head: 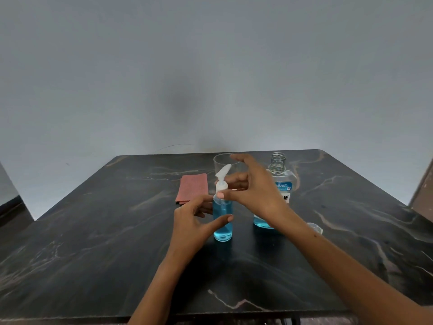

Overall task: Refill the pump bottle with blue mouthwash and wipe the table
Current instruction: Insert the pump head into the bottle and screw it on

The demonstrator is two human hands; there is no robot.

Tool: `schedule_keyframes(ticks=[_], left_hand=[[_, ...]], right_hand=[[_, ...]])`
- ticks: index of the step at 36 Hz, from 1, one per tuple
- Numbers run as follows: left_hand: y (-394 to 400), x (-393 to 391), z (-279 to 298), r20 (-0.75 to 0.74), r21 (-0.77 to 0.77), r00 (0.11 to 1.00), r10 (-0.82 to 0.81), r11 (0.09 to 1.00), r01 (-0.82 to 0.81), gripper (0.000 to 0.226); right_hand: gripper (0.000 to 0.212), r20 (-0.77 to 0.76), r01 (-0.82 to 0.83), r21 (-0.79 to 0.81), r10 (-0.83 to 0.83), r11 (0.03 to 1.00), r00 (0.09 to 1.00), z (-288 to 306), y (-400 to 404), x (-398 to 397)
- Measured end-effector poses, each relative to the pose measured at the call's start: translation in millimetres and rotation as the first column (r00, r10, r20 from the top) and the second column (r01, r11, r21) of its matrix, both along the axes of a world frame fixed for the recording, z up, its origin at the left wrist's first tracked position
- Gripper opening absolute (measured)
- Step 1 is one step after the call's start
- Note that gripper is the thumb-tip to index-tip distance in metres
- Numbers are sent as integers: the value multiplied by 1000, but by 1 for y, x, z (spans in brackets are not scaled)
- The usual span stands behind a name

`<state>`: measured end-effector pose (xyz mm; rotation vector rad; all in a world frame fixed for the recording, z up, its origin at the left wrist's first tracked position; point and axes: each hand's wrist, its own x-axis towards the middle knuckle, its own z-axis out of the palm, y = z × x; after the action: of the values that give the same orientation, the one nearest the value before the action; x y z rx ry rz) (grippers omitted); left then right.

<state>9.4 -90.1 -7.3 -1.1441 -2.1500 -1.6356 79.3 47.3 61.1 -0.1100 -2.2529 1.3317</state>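
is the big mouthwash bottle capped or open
Open. The mouthwash bottle shows a bare threaded neck with no cap on it, and a clear cap lies on the table beside it.

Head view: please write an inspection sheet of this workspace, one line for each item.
Surface: dark marbled table; spills cannot be told.
Job's things: pump bottle upright, blue liquid inside, pump on; mouthwash bottle uncapped, little blue left; folded reddish cloth behind.
Clutter: clear glass; clear cap lying at right.
Grippers: left hand around the pump bottle's body; right hand fingers spread at its collar.
Cables: thin wire on wall.
Surroundings: plain grey wall.
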Motion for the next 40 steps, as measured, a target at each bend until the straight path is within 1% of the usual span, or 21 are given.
schedule_keyframes(ticks=[2,5,8,9,12,15,18,21,23,27,30,36,40], left_hand=[[-2,0,0,3,-6,1000,18,1000,-18,38],[-4,0,0,8,-15,999,40,999,-40,43],[-7,0,1,17,-8,999,50,999,-50,40],[-8,0,2,24,-10,998,51,999,-51,40],[-9,1,2,40,-22,997,64,998,-63,40],[-9,2,3,53,-22,996,71,997,-70,41],[-9,3,4,58,-24,995,84,996,-83,41],[-8,3,4,62,-19,995,82,996,-81,41],[-8,3,5,69,-17,995,71,997,-70,39],[-8,5,4,81,-16,995,64,998,-63,38],[-8,5,5,96,-20,993,64,998,-62,38],[-8,4,5,87,-35,993,75,997,-72,41],[-9,4,6,88,-42,994,72,997,-68,42]], right_hand=[[72,-40,51,41,-50,998,998,-2,-6,-3],[75,-72,75,56,-70,996,995,-8,-15,-6],[89,-40,38,25,-37,999,998,-9,-18,-5],[90,-27,14,11,-13,1000,1000,-9,-17,-5],[80,-31,-7,-9,7,1000,999,-8,-17,-5],[74,-98,24,-20,-26,1000,995,-9,-17,-6],[76,-109,58,14,-56,998,993,-9,-20,-5],[79,-88,29,-1,-29,1000,996,-11,-22,-3],[73,-94,0,-23,-2,1000,996,-12,-22,-1],[59,-107,9,-49,-14,999,994,-7,-18,0],[59,-82,-9,-56,4,998,997,-2,-15,-3],[61,-15,-124,-64,124,990,992,5,-10,-6],[59,13,-141,-33,141,989,990,7,-9,-7]])
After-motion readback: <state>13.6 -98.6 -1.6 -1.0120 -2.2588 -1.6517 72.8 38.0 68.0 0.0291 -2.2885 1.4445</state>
